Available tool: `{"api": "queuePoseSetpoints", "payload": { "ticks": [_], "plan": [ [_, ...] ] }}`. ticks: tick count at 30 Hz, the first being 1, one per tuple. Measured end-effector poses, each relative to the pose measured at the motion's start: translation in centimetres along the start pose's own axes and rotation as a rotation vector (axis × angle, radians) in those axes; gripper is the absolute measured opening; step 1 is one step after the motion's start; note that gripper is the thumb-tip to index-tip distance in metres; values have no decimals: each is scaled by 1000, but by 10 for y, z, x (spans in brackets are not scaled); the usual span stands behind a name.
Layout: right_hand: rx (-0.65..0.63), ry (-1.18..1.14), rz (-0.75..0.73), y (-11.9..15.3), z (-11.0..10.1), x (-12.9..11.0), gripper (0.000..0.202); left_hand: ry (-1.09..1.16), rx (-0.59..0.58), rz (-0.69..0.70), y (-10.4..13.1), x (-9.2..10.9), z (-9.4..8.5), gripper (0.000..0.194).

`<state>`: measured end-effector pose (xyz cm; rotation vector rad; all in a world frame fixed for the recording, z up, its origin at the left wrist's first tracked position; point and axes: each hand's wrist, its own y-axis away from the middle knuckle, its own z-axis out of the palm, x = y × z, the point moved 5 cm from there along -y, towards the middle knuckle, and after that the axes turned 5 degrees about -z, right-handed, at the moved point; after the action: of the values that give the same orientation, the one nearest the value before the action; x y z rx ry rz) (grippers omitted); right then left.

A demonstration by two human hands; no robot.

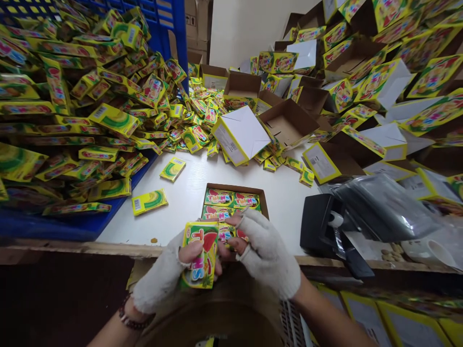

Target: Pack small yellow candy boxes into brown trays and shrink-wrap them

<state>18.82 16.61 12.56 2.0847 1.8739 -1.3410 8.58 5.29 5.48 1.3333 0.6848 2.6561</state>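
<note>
My left hand (162, 270), in a white fingerless glove, is closed around a small yellow-green candy box (200, 255) marked "TWINS", its thumb across the front. Just beyond it lies an open brown display carton (265, 205) with rows of the same small boxes inside, faces up. My right hand (267, 255), gloved alike, reaches over the carton's near right part. Its bent fingers touch the boxes there; whether they grip one is hidden. Two loose candy boxes (150, 201) rest on the white table (184, 193) left of the carton.
A blue crate (179, 38) spills a heap of candy boxes (108, 118) on the left. Empty display cartons (289, 120) pile up at the back and right. A black tape dispenser (318, 221) and clear plastic wrap (383, 207) lie by the table's right front edge.
</note>
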Motion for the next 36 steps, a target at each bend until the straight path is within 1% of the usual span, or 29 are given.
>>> {"api": "queuePoseSetpoints", "payload": {
  "ticks": [2, 3, 5, 7, 9, 12, 16, 21, 23, 26, 28, 29, 32, 36],
  "plan": [
    [-47, -103, -76, -6, -9, 2, 25, -49, -109, -87, 4, 1, 2, 48],
    [-96, -153, -125, -8, -10, 2, 24, -43, -149, -126, 6, 0, 2, 47],
    [-207, -224, -192, -11, -8, 1, 20, 44, -227, -232, 8, -7, 3, 47],
    [-289, -272, -217, -13, -4, 1, 18, 173, -300, -354, 10, -17, 2, 47],
    [-328, -312, -223, -13, -1, 1, 20, 266, -352, -455, 12, -25, -1, 48],
    [-330, -336, -224, -13, -1, 2, 20, 315, -382, -518, 14, -31, -7, 49],
    [-355, -369, -201, -13, 0, 1, 20, 298, -410, -506, 15, -26, -8, 45],
    [-302, -326, -184, -12, 4, -5, 19, 261, -400, -452, 15, -16, -3, 46],
    [-277, -291, -207, -11, 5, -8, 19, 239, -395, -448, 16, -14, -3, 45],
    [-194, -257, -307, -10, 3, -13, 21, 197, -394, -438, 17, -10, -3, 43],
    [-158, -236, -348, -8, 2, -14, 23, 168, -363, -427, 17, -8, -4, 42],
    [-152, -234, -345, -7, 2, -13, 23, 151, -339, -422, 17, -7, -5, 43],
    [-121, -283, -260, -2, 4, -8, 24, 89, -260, -400, 17, -5, -6, 44],
    [10, -426, -118, 7, 11, -4, 22, 43, -188, -277, 16, -2, -4, 45]
  ]
}}
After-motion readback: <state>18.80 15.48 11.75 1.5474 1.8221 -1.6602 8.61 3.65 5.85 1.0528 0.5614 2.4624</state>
